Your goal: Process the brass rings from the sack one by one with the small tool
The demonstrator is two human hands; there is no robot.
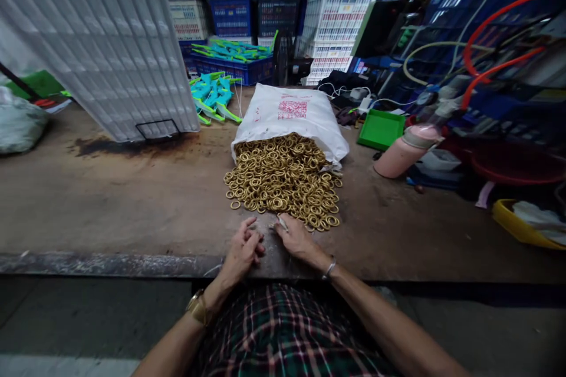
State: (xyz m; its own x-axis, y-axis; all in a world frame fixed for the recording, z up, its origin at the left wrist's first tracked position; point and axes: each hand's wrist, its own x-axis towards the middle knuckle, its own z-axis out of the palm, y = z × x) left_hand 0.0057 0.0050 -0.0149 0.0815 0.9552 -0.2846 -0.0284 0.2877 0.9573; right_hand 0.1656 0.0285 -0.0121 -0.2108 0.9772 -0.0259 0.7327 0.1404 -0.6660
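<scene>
Lying in the centre of the frame, gold-coloured rings (283, 185) are spread in a loose heap on the surface (132, 206), before the open mouth of a white sack (265, 111). As far as can be judged, the work is at an early stage: one part of the rings is already outside, while another part is seen inside the mouth, and how many are left deeper cannot be told. No separate group of handled rings is seen near the hands.

At the lower centre, the left hand (244, 249) is held apart from the heap, its fingers loosely bent; whether anything is held cannot be told. The right hand (298, 240) is placed at the near edge of the heap, with its fingers drawn together around a small pale thing (283, 223); whether this is grasped or worn cannot be told.
</scene>
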